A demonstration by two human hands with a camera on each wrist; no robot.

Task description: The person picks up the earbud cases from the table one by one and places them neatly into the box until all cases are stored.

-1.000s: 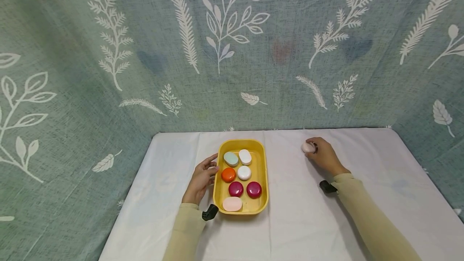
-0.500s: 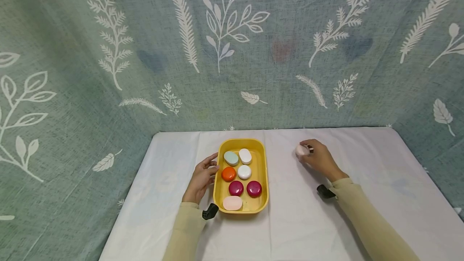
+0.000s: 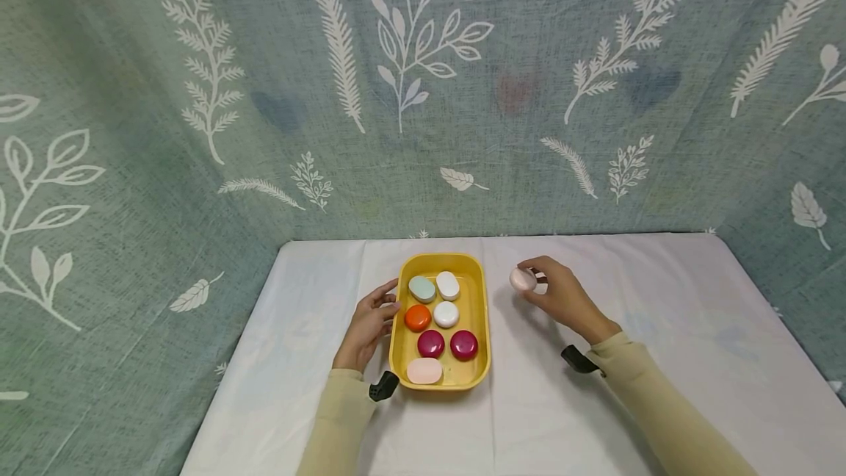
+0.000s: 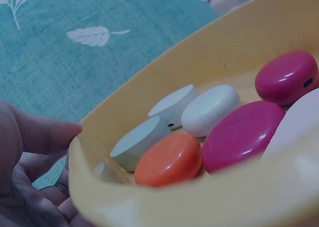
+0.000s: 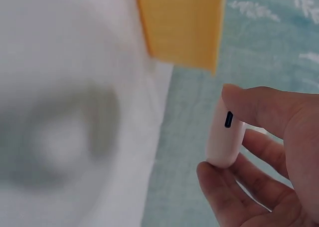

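My right hand (image 3: 568, 300) pinches a pale pink earbud case (image 3: 523, 279) between thumb and fingers, above the table to the right of the yellow tray (image 3: 485, 314). The right wrist view shows a small dark charging port on this case (image 5: 224, 137). Beside the tray's left wall, my left hand (image 3: 366, 329) touches the rim with relaxed fingers. Inside the tray lie a mint case (image 3: 421, 289), an oval white case (image 3: 448, 286), a round white case (image 3: 446, 314), an orange case (image 3: 418, 318), two magenta cases (image 3: 464, 345) and a pale pink oblong case (image 3: 424, 371).
A white cloth (image 3: 548, 417) covers the table. Behind it and along both sides hangs a green curtain (image 3: 423, 197) with white leaf prints. Black wrist cameras sit on the left sleeve (image 3: 337, 417) and the right sleeve (image 3: 661, 402).
My right hand has moved left toward the tray, carrying the pale pink earbud case. The left hand and the tray have stayed in place.
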